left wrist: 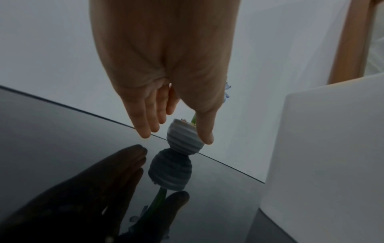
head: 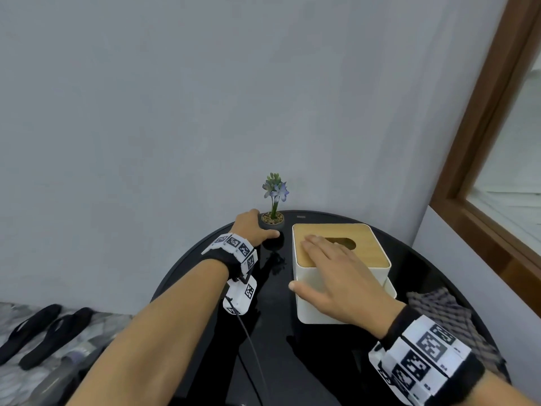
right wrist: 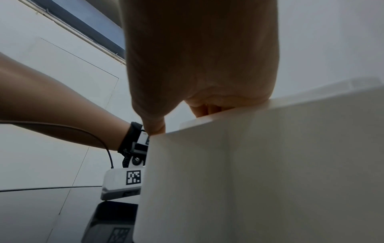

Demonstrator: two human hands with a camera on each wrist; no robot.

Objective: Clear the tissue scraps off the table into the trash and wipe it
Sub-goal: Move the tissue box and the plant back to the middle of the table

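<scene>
No tissue scraps show on the round black glossy table (head: pixel 205 273). A checked grey cloth (head: pixel 439 312) lies bunched at the table's right edge. My left hand (head: pixel 260 227) (left wrist: pixel 176 131) brackets a small grey plant pot (head: pixel 272 222) (left wrist: pixel 182 143) at the far edge. Its thumb touches the pot's side and its fingers (left wrist: pixel 149 125) stay fairly straight just beside the pot. My right hand (head: pixel 316 259) (right wrist: pixel 180 120) rests flat on the wooden lid of the white tissue box (head: pixel 336 312) (right wrist: pixel 249 164), thumb against the near left corner.
The table stands against a grey wall, with a wooden window frame (head: pixel 483 142) to the right. The pot holds a blue flower (head: pixel 276 189). Black sandals (head: pixel 38 332) lie on the floor at lower left. No trash bin is in view.
</scene>
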